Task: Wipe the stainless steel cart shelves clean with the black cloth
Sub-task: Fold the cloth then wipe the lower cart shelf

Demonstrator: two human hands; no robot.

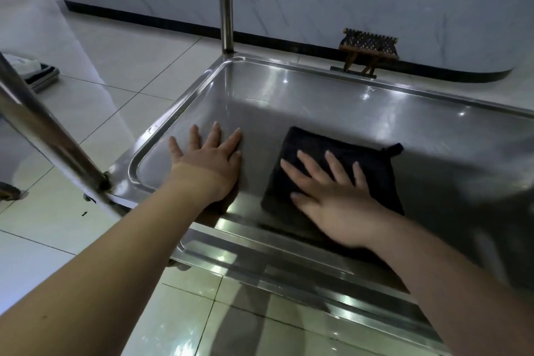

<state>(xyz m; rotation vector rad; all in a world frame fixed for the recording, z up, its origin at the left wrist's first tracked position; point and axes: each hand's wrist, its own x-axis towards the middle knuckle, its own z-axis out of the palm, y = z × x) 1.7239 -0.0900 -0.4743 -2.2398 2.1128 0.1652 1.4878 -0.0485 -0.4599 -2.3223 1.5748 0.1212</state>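
1. While the right hand (341,202) lies flat on the black cloth (315,147), its fingers are straight and spread. Nothing is pinched; it presses with palm and fingers only.
2. Cloth: folded roughly square, lying on the floor of the cart shelf (390,113), nearer the front wall than the back.
3. Left hand (208,165): open, fingers splayed, bare on the steel just beside the cloth and not touching it. It holds nothing and looks like a brace.
4. Judgement: a floor wipe is in hand. Best done with even palm weight and straight, overlapping passes from wall to wall, working the cloth's edge into the rounded corners below the rim.
5. Judgement: the patch under the left hand needs its own pass, or prints will remain.
6. Risk: a loosely pressed fold may bunch up.
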